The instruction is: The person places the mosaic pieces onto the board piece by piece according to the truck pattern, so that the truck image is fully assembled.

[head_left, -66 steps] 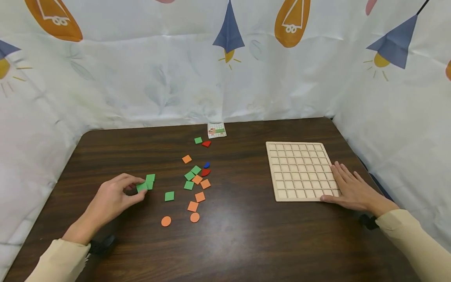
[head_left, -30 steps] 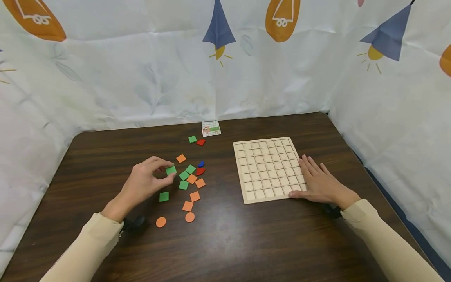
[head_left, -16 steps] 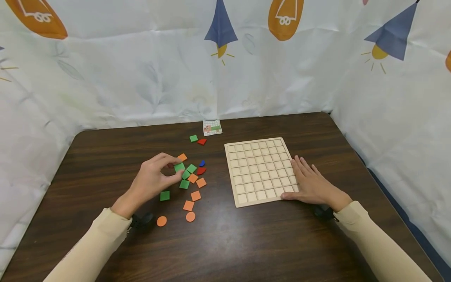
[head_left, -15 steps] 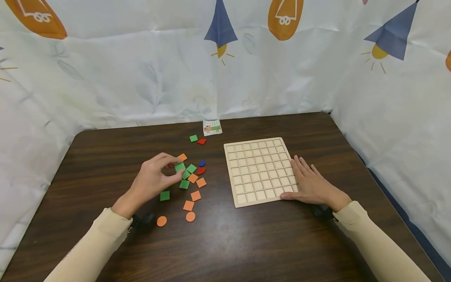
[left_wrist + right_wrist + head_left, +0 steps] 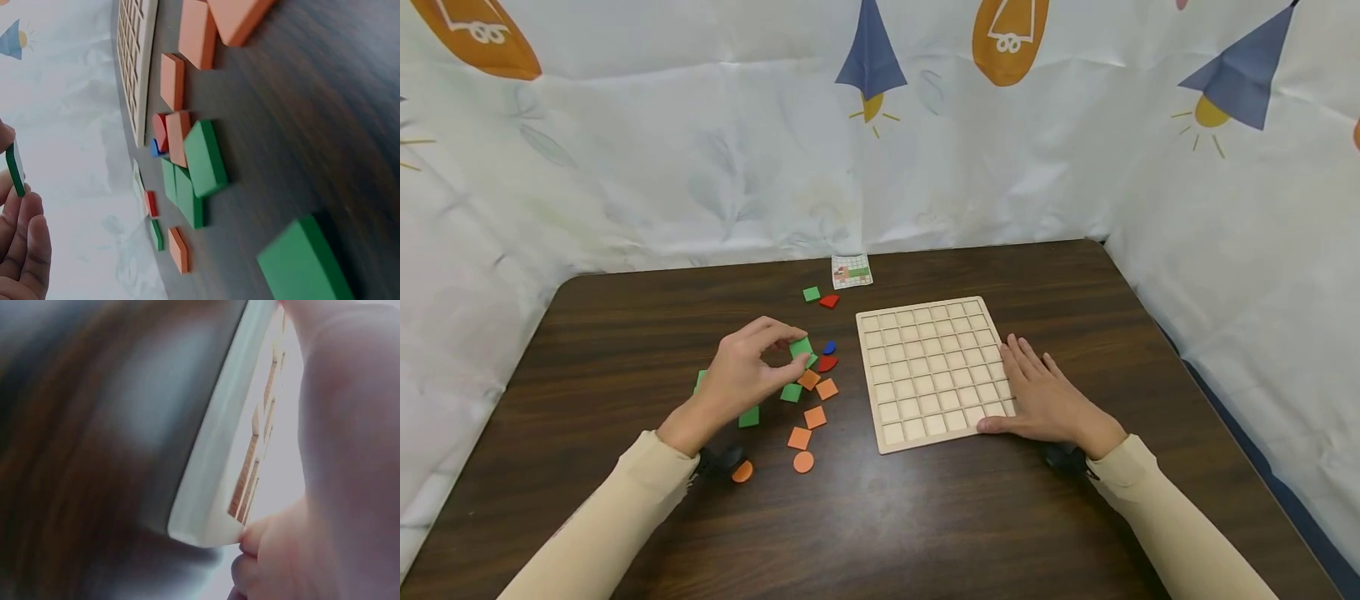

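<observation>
My left hand [image 5: 743, 367] pinches a green square tile [image 5: 801, 346] between thumb and fingers, raised above the scattered tiles. In the left wrist view that tile [image 5: 15, 170] is seen nearly edge-on, well off the table. My right hand [image 5: 1048, 406] lies with straight fingers along the right edge of a pale wooden grid board [image 5: 880, 444], thumb at its near right corner. The board's cells hold no tiles. Close up in the right wrist view, the fingers touch the board's rim [image 5: 206, 450].
Orange squares [image 5: 816, 417], orange discs [image 5: 803, 462], green squares [image 5: 791, 392], red pieces [image 5: 827, 363] and a blue piece [image 5: 829, 347] lie left of the board. A small pattern card [image 5: 852, 272] sits at the far edge of the dark table [image 5: 925, 525], before a printed curtain [image 5: 760, 150].
My left hand has carried the green tile rightward from the table's left side, over the other tiles. The board has slid left with my right hand against its edge.
</observation>
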Motion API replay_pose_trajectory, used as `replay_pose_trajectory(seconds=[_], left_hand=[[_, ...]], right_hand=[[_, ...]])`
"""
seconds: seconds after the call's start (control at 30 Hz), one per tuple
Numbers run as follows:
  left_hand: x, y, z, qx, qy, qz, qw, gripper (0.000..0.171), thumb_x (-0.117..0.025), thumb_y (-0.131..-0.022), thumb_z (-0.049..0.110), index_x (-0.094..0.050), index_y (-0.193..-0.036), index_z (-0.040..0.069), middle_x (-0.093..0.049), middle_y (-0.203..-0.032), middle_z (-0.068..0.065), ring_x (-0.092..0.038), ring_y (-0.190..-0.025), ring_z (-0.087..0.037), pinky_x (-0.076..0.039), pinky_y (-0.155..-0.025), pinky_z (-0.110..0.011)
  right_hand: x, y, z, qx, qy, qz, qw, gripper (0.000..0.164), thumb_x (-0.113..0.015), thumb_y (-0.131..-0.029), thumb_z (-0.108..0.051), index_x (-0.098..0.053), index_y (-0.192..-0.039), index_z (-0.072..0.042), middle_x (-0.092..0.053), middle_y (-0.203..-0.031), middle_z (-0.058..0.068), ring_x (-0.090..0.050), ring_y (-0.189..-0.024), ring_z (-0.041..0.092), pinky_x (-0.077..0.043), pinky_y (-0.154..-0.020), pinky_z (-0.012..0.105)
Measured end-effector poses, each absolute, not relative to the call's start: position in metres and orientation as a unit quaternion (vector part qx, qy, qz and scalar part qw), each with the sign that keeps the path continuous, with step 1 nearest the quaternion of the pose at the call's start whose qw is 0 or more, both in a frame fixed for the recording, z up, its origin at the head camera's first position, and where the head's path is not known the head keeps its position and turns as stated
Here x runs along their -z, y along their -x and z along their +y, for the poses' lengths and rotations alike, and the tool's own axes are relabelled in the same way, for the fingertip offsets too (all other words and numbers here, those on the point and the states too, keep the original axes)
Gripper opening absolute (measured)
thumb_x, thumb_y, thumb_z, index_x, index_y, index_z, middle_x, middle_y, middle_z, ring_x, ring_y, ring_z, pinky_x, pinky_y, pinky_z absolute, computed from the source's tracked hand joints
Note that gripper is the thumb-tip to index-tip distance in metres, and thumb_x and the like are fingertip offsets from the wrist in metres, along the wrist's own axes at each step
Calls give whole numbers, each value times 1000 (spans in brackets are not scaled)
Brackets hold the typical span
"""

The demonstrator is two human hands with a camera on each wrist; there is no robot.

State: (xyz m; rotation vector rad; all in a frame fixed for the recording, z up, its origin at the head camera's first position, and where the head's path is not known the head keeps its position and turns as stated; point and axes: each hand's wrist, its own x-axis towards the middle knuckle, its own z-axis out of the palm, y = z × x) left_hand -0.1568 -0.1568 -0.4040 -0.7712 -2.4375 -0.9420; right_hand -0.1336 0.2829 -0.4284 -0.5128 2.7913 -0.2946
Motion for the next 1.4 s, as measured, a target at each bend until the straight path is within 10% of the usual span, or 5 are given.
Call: replay_pose_trajectory(seconds=[1.4], left_hand=[[404,168,-108,374,318,-855,166,23,-80,-84,9,-77,-107,8,-69,-97,-2,-66,-79,-16,-61,-69,-37]], right_hand=[[430,141,271,132,211,957,152,131,-66,-81,-81,-3,-166,-3,1,-175,20,0,-163,42,-7,-128,69]])
